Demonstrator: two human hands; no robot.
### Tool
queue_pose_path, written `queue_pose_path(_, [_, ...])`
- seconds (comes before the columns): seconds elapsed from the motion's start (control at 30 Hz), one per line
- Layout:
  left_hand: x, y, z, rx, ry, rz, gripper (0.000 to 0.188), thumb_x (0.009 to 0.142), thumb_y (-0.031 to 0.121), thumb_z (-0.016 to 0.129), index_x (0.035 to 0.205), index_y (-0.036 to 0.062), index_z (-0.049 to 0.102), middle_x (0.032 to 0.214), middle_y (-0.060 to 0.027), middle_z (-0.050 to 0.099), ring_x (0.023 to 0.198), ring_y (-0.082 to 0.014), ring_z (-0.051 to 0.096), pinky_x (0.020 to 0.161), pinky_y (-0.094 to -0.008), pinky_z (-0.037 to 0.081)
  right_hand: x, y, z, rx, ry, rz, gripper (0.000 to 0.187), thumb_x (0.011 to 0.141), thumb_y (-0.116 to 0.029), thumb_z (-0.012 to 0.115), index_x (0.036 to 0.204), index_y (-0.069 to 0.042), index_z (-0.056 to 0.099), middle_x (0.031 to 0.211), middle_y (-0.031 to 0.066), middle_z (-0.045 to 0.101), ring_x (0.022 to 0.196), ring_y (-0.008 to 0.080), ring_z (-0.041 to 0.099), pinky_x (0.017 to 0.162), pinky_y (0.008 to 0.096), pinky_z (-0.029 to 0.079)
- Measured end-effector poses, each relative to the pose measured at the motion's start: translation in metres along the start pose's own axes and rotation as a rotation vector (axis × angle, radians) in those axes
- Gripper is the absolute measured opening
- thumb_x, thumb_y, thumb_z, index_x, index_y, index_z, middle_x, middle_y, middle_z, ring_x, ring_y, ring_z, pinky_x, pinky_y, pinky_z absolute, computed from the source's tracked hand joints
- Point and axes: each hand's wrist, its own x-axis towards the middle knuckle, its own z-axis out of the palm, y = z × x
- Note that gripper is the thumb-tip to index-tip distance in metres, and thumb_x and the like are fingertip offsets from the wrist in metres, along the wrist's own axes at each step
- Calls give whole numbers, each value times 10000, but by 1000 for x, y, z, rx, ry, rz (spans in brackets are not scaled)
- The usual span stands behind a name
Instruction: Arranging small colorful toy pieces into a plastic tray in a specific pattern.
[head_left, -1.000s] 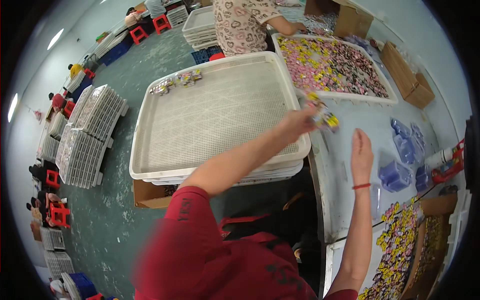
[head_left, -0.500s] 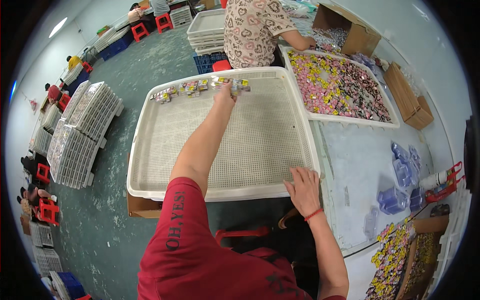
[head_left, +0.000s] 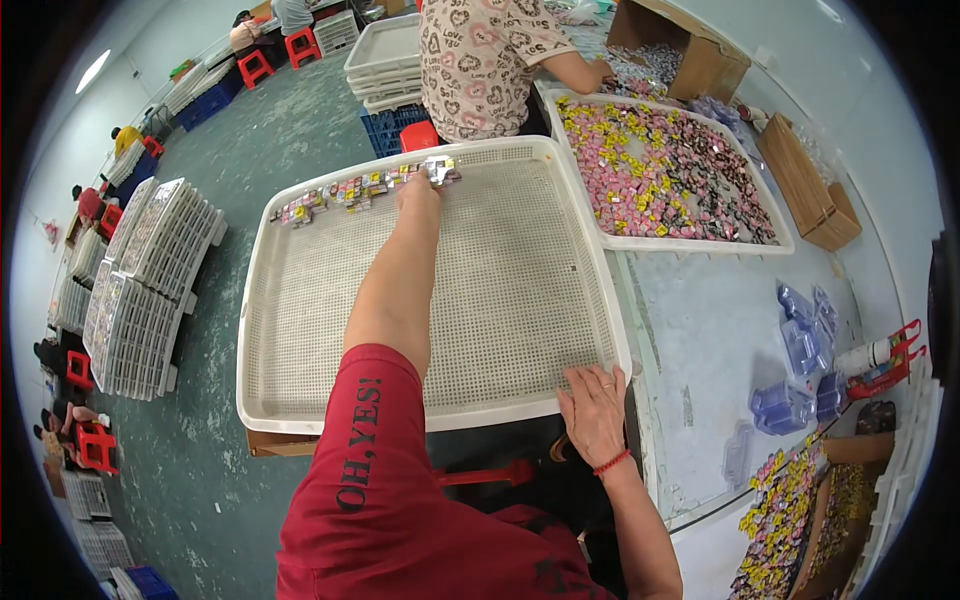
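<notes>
My left hand point(head_left: 418, 192) reaches to the far side of a large white mesh tray point(head_left: 430, 290). Its fingers are closed at a bunch of small shiny packets point(head_left: 442, 170), which shows on the right side of the hand and partly behind it. Left of that hand, more small packets point(head_left: 352, 190) in pink, yellow and silver lie in a row along the tray's far edge. At the near right corner, my right hand point(head_left: 592, 412) rests with fingers spread on the tray's rim, holding nothing.
Another white tray point(head_left: 700, 243), spread with pink, yellow and dark packets, adjoins at the far right. Behind my tray sits a co-worker point(head_left: 485, 70). Clear plastic containers point(head_left: 785, 405) and loose packets point(head_left: 775, 520) are on the right-hand table. Stacked trays point(head_left: 150, 290) stand left.
The bunch at my left hand has moved slightly left, up against the row along the far edge. My right hand stays on the rim. The whole view has shifted a little.
</notes>
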Motion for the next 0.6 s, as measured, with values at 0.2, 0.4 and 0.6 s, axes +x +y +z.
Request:
queue_pose_path(0.2, [7, 2, 4, 455, 46, 242, 419, 834, 156, 696, 1197, 25, 533, 1094, -138, 651, 872, -262, 657, 667, -422, 517, 0, 0, -2, 32, 9, 24, 292, 859, -152, 634, 1106, 5, 624, 1071, 157, 644, 1083, 333, 546, 1060, 510, 301])
queue_pose_path(0.4, [13, 3, -5, 900, 100, 507, 415, 829, 184, 698, 1178, 3, 564, 1088, -149, 658, 930, -268, 653, 747, -433, 511, -1, -1, 0, 38, 20, 23, 283, 855, -156, 637, 1096, -9, 631, 1062, 135, 648, 1071, 307, 551, 1057, 506, 308])
queue_pose_path(0.6, [15, -3, -17, 1347, 162, 777, 419, 824, 211, 700, 1158, -18, 594, 1082, -159, 664, 988, -274, 648, 827, -443, 505, -5, 0, 2, 50, 43, 27, 284, 844, -157, 645, 1091, -15, 635, 1043, 128, 644, 1062, 301, 553, 1054, 508, 313])
